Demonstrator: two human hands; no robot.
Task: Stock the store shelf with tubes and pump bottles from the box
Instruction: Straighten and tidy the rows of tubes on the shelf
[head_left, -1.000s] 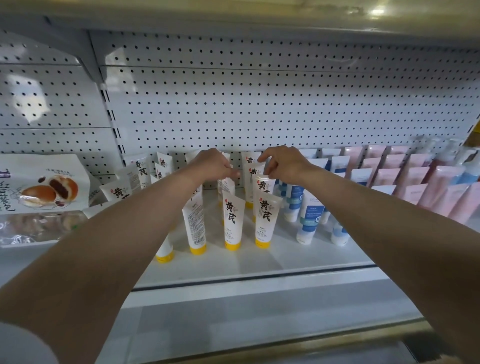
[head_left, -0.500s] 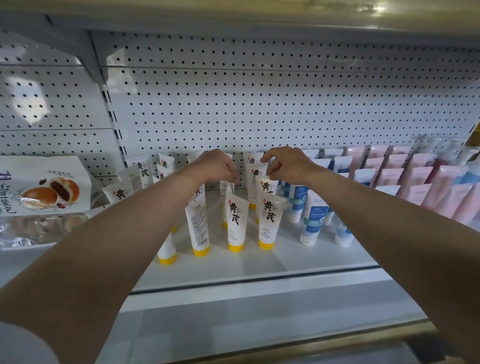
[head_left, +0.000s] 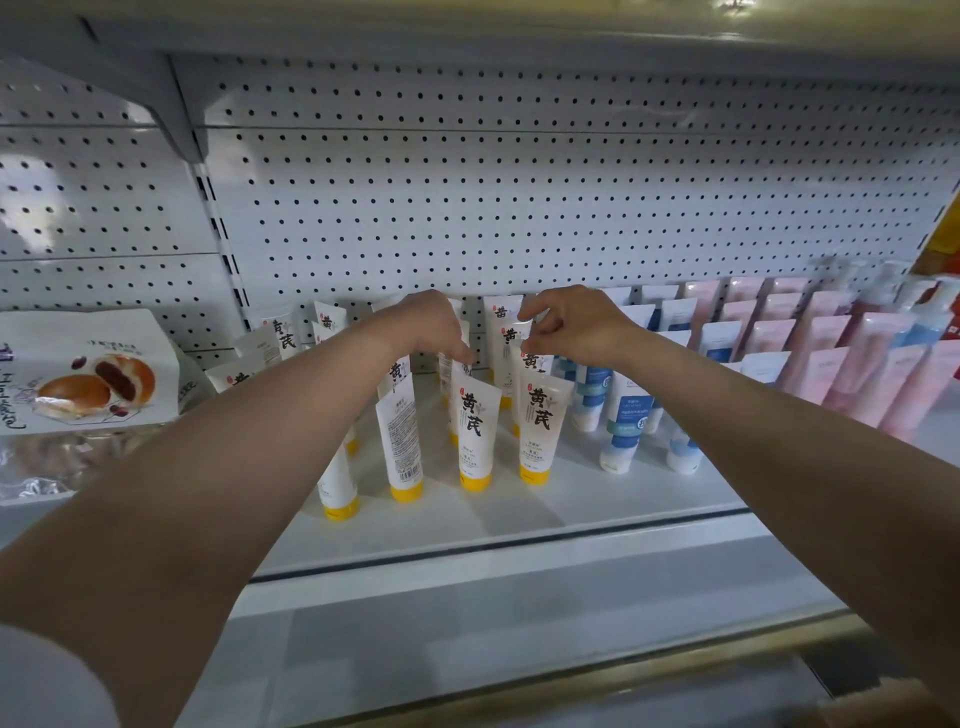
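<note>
Both hands reach to mid-frame over the shelf (head_left: 519, 514): left hand (head_left: 431, 327) curls onto a yellow-capped tube (head_left: 457, 364), right hand (head_left: 571, 327) pinches another tube top (head_left: 530, 358). Blue tubes (head_left: 623, 415) and pink tubes (head_left: 831, 364) stand at right; bread bag (head_left: 88, 369) at left.

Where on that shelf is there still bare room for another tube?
Bare shelf shows along the front edge, ahead of the yellow-capped tubes and blue tubes. Behind, it is crowded: both hands work among packed yellow rows, and pink tubes fill the right.
</note>
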